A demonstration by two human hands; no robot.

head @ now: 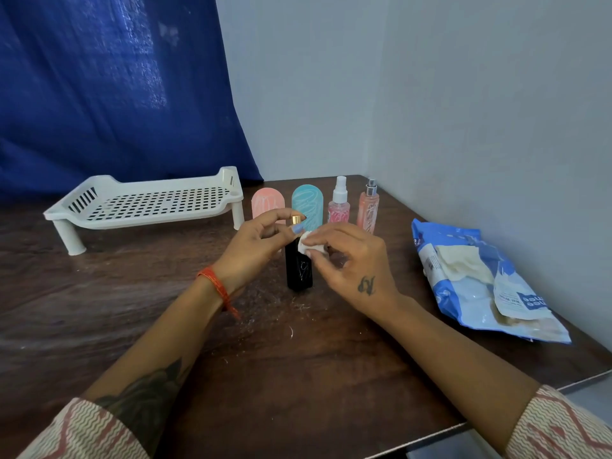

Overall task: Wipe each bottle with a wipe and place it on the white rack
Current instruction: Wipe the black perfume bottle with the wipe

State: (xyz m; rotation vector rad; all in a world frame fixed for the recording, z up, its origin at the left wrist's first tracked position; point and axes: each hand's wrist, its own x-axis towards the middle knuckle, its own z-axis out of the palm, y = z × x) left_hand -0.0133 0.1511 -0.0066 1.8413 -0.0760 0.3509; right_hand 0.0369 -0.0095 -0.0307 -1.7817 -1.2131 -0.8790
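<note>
On wipes pack [516, 293], inverted lettering reads "nee".

Zigzag-patterned sleeves [86, 429], orange thread wristband [217, 288], tattoos on forearm and hand.

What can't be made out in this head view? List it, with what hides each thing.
- Black bottle: its upper body sits behind the left hand, the wipe and the right hand.
- Pink rounded bottle: its lower part is covered by the left hand.
- Wipes pack: its print is upside down and too small to read.
- White rack: its far legs are hidden by its tray.
</note>
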